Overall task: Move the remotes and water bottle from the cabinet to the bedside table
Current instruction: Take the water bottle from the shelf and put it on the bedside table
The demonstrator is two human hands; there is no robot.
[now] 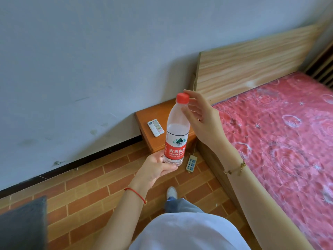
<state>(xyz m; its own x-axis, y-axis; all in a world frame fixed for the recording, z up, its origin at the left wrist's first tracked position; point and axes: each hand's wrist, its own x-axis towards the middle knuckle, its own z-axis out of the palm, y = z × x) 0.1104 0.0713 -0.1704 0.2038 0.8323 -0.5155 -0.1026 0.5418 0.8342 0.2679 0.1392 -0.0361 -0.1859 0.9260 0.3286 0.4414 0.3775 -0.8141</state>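
Observation:
A clear water bottle [176, 134] with a red cap and red label stands upright in the air in front of me. My left hand [158, 168] grips its base from below. My right hand [200, 116] is beside the bottle's neck, fingers spread and nearly straight, fingertips close to the cap and shoulder; I cannot tell if they touch. Beyond the bottle, two white remotes [155, 128] lie side by side on the orange wooden bedside table [149, 114], which stands against the wall beside the bed.
A bed with a red patterned mattress [279, 132] and a pale wooden headboard [252, 64] fills the right. A power strip [191, 163] lies on the brick-pattern floor below the table. A dark object's corner [21, 224] is at the lower left. My shoe [171, 193] is on the floor.

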